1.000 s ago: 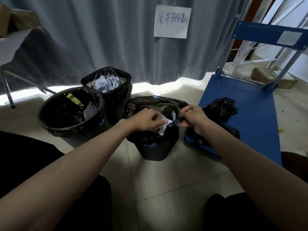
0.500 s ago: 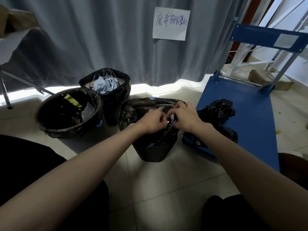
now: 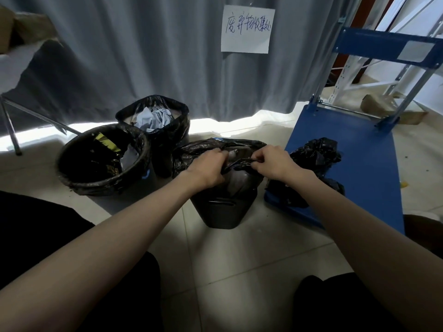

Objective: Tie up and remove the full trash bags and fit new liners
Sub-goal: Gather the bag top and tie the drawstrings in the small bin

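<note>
A small dark bin [image 3: 223, 212] stands on the tiled floor right in front of me, lined with a black trash bag [image 3: 189, 154]. My left hand [image 3: 206, 167] grips the bag's near rim on the left. My right hand [image 3: 273, 164] pinches a gathered strip of the same rim on the right. The stretched film between them covers the bin's mouth, so its contents are hidden. Two more lined bins stand to the left: a round one [image 3: 100, 159] with scraps inside and a square one [image 3: 155, 121] full of crumpled paper.
A blue platform cart [image 3: 359, 168] lies on the right with a crumpled black bag [image 3: 314, 159] on its near corner. A grey curtain [image 3: 143, 56] with a handwritten paper sign [image 3: 247, 29] hangs behind the bins. A metal leg [image 3: 10, 130] stands far left.
The hands first held the rim apart, then met over the bin's mouth. Now they have parted slightly, pulling the gathered bag edge taut between them. The white paper in the bin is covered.
</note>
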`<action>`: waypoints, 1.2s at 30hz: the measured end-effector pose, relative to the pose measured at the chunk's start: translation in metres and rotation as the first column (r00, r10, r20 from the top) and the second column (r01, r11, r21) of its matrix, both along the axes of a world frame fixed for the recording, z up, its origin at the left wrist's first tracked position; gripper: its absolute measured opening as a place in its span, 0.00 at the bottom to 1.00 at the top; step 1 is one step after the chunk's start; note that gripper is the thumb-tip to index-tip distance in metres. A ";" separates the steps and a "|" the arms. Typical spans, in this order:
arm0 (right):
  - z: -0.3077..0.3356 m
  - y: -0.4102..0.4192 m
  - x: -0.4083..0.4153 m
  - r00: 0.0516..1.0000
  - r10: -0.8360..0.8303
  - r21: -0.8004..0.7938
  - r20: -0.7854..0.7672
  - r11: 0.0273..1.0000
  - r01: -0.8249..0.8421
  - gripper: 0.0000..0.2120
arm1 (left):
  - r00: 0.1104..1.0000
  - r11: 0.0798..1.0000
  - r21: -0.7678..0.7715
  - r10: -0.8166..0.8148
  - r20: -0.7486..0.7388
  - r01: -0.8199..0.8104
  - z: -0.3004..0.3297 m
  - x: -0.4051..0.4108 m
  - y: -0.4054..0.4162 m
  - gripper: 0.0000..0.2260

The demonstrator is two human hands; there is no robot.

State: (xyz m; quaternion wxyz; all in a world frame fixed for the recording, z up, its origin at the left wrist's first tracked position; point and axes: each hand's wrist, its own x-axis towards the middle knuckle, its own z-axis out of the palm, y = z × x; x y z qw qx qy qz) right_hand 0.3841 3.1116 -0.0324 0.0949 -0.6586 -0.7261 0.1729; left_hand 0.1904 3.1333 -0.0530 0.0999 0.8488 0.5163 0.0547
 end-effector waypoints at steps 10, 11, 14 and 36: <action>0.005 -0.010 -0.006 0.992 0.118 -0.242 0.040 0.965 -0.105 0.04 | 0.955 0.973 -0.225 -0.107 -0.276 0.044 0.029 -0.018 -0.010 0.10; 0.007 -0.012 -0.007 0.989 0.124 -0.283 0.086 0.954 -0.096 0.02 | 0.943 0.967 -0.246 -0.135 -0.304 0.060 0.031 -0.018 -0.011 0.10; 0.010 -0.018 -0.010 0.955 0.172 -0.362 0.243 0.929 -0.075 0.04 | 0.912 0.950 -0.298 -0.205 -0.356 0.097 0.040 -0.021 -0.016 0.14; -0.004 -0.010 -0.013 0.974 0.186 -0.397 0.127 0.910 -0.122 0.12 | 0.981 0.918 -0.373 -0.177 -0.084 0.134 0.080 -0.030 -0.007 0.03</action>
